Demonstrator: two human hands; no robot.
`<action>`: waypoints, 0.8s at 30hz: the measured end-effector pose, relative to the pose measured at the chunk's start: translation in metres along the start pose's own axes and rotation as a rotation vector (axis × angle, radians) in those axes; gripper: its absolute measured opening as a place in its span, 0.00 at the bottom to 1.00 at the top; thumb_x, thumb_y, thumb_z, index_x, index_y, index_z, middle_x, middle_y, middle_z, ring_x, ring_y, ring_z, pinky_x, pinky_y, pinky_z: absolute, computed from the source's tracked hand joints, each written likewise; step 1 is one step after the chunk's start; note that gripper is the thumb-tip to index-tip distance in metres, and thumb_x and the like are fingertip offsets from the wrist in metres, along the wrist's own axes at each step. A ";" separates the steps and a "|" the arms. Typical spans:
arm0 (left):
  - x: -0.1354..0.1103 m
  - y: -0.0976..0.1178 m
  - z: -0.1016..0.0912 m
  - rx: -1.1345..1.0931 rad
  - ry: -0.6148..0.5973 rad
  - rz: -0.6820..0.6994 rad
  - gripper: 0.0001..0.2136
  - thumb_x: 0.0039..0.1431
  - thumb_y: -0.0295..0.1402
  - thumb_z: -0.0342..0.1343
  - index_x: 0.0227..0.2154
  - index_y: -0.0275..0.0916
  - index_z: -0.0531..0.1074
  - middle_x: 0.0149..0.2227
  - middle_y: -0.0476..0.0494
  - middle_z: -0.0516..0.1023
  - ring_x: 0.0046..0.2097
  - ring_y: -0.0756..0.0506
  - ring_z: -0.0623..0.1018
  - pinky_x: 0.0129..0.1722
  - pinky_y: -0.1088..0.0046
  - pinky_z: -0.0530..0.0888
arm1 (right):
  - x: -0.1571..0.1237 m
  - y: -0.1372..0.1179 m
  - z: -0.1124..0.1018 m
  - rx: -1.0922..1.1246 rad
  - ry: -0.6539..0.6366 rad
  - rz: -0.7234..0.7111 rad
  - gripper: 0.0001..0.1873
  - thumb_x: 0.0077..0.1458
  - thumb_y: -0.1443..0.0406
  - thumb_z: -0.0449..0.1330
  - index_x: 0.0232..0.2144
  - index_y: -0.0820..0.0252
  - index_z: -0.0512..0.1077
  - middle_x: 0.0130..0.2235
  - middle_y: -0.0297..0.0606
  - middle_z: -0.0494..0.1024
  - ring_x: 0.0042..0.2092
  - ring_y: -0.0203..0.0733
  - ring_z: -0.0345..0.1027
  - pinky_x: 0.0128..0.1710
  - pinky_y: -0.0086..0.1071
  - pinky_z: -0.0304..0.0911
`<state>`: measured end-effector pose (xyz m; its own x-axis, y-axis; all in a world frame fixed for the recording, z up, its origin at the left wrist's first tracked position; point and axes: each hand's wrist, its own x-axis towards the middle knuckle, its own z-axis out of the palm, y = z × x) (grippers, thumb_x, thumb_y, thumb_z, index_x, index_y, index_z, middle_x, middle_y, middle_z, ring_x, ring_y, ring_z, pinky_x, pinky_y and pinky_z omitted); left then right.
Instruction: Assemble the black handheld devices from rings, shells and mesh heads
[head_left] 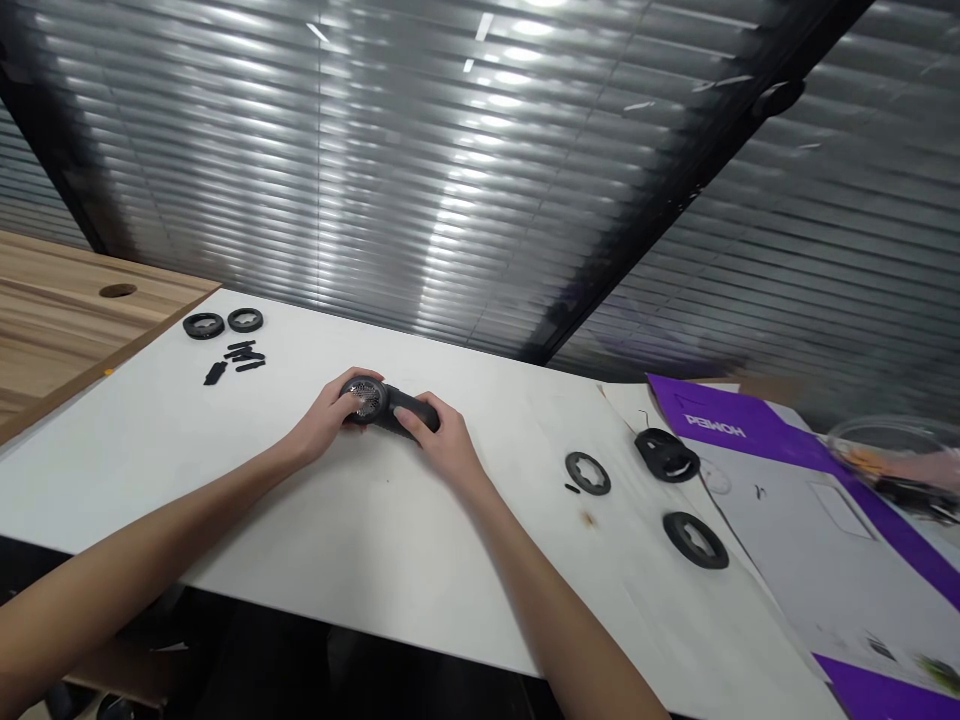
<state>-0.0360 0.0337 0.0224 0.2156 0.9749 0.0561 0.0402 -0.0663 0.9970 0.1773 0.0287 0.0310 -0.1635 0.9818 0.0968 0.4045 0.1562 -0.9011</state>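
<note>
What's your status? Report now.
Device held two-handed: left hand at mesh head, right hand on handle. Black rings to both sides, none in the way.

Behind the white counter (360,540) we see slatted blinds (375,180) and a dark diagonal frame bar (686,200); wood-grain board (52,310) at left, purple-and-white packaging (795,530) at right.

White tabletop (360,540) lies open from the left hand (328,415) and right hand (450,440) to the far blinds (375,180). The near wedge between the forearms (517,555) is free, barred ahead by the dark device (394,399). Rings (206,335) and small pieces (215,374) obstruct far left; a housing (660,452), more rings (677,535) and packaging (780,520) crowd the right.
</note>
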 end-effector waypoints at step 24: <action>0.000 -0.001 -0.001 0.009 -0.007 0.004 0.20 0.56 0.38 0.50 0.51 0.43 0.73 0.47 0.43 0.77 0.44 0.41 0.76 0.37 0.68 0.77 | -0.001 0.001 0.000 -0.020 0.000 -0.008 0.23 0.56 0.42 0.62 0.29 0.54 0.68 0.29 0.32 0.69 0.33 0.43 0.62 0.35 0.36 0.57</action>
<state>-0.0367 0.0340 0.0212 0.2230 0.9730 0.0593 0.0477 -0.0717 0.9963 0.1774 0.0277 0.0300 -0.1670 0.9804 0.1042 0.4211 0.1665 -0.8916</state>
